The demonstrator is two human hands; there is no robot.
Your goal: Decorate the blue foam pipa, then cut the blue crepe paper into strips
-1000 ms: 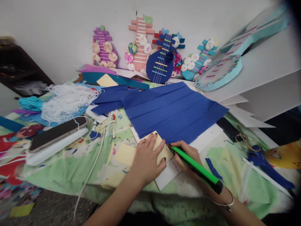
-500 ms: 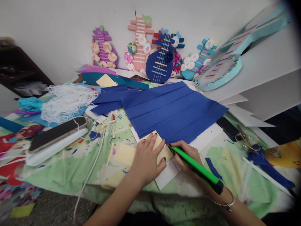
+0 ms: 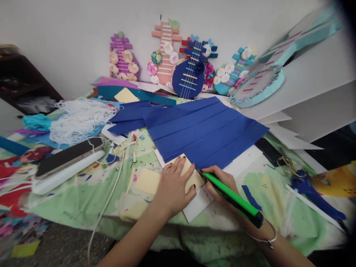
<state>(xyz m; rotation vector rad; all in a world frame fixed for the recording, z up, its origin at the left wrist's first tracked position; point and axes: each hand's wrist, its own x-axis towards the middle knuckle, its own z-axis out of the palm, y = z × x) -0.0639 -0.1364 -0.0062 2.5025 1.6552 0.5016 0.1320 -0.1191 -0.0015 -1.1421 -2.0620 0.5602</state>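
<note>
My left hand (image 3: 176, 185) lies flat with fingers spread on a pale yellow piece of card (image 3: 191, 177), pressing it against a white sheet (image 3: 198, 205). In my right hand (image 3: 221, 183) is a green utility knife (image 3: 236, 202), gripped near its front end. Its tip is at the right edge of the yellow card; the blade itself is too small to make out. Just beyond both hands spreads a large creased sheet of blue paper (image 3: 205, 129). Another yellow piece (image 3: 147, 181) lies left of my left hand.
White yarn (image 3: 80, 120) and a phone (image 3: 69, 155) on a white box lie left, with a white cable (image 3: 111, 196) crossing the cloth. At right are gold scissors (image 3: 290, 165), a blue-handled tool (image 3: 317, 196) and a black phone (image 3: 269, 151). Decorated paper instruments (image 3: 189, 78) lean on the wall.
Almost nothing differs. Both hands and the knife keep their places at the yellow card, and the view has shifted very slightly.
</note>
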